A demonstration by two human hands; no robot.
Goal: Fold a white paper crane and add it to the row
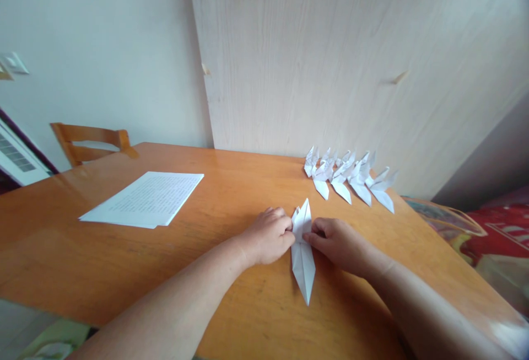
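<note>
A long, narrow piece of folded white paper (303,269) points away from me on the wooden table, creased down its middle and pointed at both ends. My left hand (273,236) grips its left edge, fingers curled and thumb close to the paper. From the other side, my right hand (336,241) pinches the right edge, with the thumb on top of the paper. A small folded tip shows near the far left of the piece. The undersides of the fingers are hidden.
Several folded white paper figures (341,183) stand in rows at the back right of the table (231,183). A stack of printed sheets (144,200) lies to the left. Behind are a wooden chair (93,135) and a pale panel (330,62); a red item (500,227) is beyond the right edge.
</note>
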